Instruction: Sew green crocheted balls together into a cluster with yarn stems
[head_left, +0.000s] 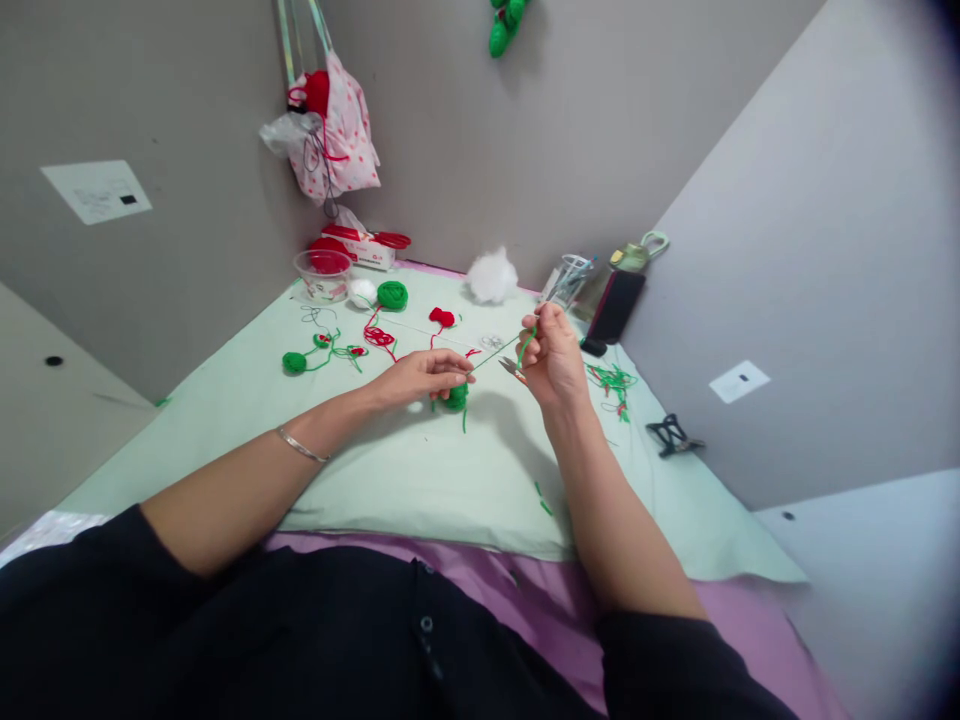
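Note:
My left hand [435,376] is closed over a small green crocheted piece [456,398], which shows below the fingers with loose yarn ends hanging from it. From there a strand of green yarn [495,353] runs taut up to my right hand [553,350]. That hand is raised and pinches the strand; a thin needle seems to be at its fingertips, too small to be sure. A loop of green yarn hangs beside the right fingers. Small scissors [513,370] show just left of the right hand, partly hidden by it.
Behind the hands lie a green yarn ball [392,295], red yarn [380,336], a red piece [442,317] and white stuffing [492,276]. A clear tub [324,285] stands back left. At right are a phone [616,308], green scraps [613,380] and a black stand [673,436].

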